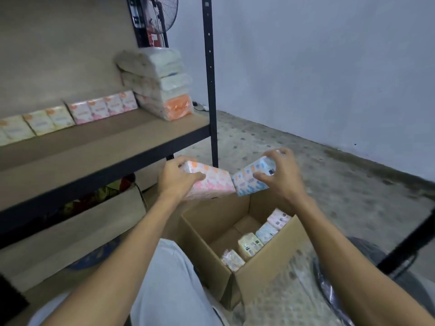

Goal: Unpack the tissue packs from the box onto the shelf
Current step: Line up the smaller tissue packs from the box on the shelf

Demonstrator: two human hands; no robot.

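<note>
Hands [179, 182] [281, 178] with tissue packs [211, 182] [251, 177], speckled floor [317, 170]

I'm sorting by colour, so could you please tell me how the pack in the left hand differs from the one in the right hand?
The left hand grips the pink pack; the right hand grips the blue pack. The pink pack slopes down toward the right, while the blue pack slopes up toward the right. Both are held above the open box, ends nearly meeting.

pink pack [213, 182], blue pack [251, 178]: tilted, above open box [270, 262] | four packs [250, 243] inside | shelf [106, 147]: row of packs [94, 110]
</note>
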